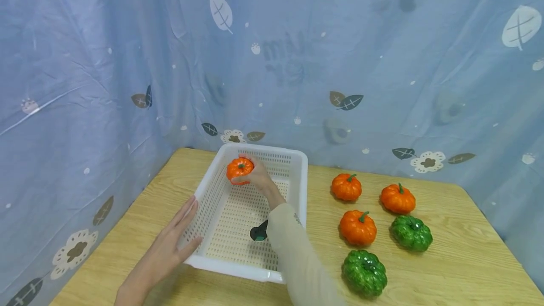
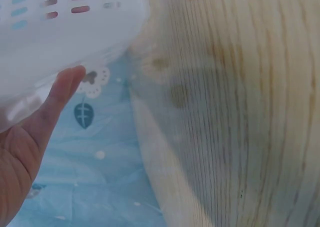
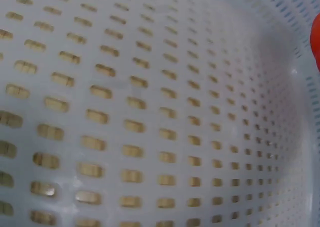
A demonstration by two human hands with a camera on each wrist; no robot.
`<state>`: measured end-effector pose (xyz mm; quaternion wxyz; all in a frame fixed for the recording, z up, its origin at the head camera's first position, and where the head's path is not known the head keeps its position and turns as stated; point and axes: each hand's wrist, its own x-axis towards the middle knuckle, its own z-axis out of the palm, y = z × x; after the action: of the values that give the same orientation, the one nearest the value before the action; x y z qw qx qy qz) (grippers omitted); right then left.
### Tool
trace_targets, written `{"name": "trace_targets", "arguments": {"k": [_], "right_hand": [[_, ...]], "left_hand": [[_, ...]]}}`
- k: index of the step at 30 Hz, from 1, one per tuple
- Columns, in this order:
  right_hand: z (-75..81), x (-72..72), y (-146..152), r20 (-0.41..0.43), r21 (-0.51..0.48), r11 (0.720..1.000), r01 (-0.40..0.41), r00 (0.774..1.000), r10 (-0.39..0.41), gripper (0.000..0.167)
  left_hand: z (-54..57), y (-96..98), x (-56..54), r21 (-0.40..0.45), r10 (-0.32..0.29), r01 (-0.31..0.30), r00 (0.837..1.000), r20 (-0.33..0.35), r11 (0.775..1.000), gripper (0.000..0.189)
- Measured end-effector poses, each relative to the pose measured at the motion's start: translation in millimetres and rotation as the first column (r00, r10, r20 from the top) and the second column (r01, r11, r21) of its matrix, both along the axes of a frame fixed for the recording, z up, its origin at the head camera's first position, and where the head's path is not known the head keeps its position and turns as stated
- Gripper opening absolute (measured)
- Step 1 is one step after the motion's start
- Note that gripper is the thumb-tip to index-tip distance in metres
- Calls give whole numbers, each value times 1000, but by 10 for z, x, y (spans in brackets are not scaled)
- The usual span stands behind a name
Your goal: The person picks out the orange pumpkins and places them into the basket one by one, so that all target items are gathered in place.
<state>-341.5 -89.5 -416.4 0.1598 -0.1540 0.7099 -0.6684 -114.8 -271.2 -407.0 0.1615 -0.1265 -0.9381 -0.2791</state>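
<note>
Blue fabric (image 1: pixel 297 60) printed with leaves and flowers hangs behind a wood-grain table (image 1: pixel 459 268), where a person works with both hands. The right hand (image 1: pixel 257 176) grips a small orange pumpkin (image 1: pixel 239 169), fingers and thumb curled round its side, inside the far left corner of a white perforated basket (image 1: pixel 303 202); whether the pumpkin touches the basket's floor cannot be told. Only an orange sliver of it enters the right wrist view. A pale sleeve (image 1: pixel 293 244) crosses the basket's right wall, partly covering a dark object (image 1: pixel 259 232). The left hand (image 1: pixel 170 242), holding nothing in its grasp, rests with straight fingers against the basket's near left side, thumb spread apart. Right of the basket stand a rear orange pumpkin (image 1: pixel 346 187), a far-right orange pumpkin (image 1: pixel 397 199) and a nearer orange pumpkin (image 1: pixel 358 228), with a green pumpkin (image 1: pixel 411 233) beside them and a second green pumpkin (image 1: pixel 364 274) closest to the viewer.
</note>
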Motion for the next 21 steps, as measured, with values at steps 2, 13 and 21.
{"name": "trace_targets", "arguments": {"k": [2, 13, 21], "right_hand": [[-59, 24, -14, -2, 30, 1000, 3, 1000, -3, 80], [-228, 67, -11, 48, 36, 999, -5, 999, 3, 78], [-263, -5, 35, 13, 95, 995, 35, 999, -36, 77]], "left_hand": [[-8, 2, 11, -1, 2, -2, 1000, -2, 1000, 71], [-52, 0, 37, -2, -6, 6, 998, -58, 1000, 71], [-41, 4, -11, -2, -15, 15, 998, -67, 1000, 71]]}}
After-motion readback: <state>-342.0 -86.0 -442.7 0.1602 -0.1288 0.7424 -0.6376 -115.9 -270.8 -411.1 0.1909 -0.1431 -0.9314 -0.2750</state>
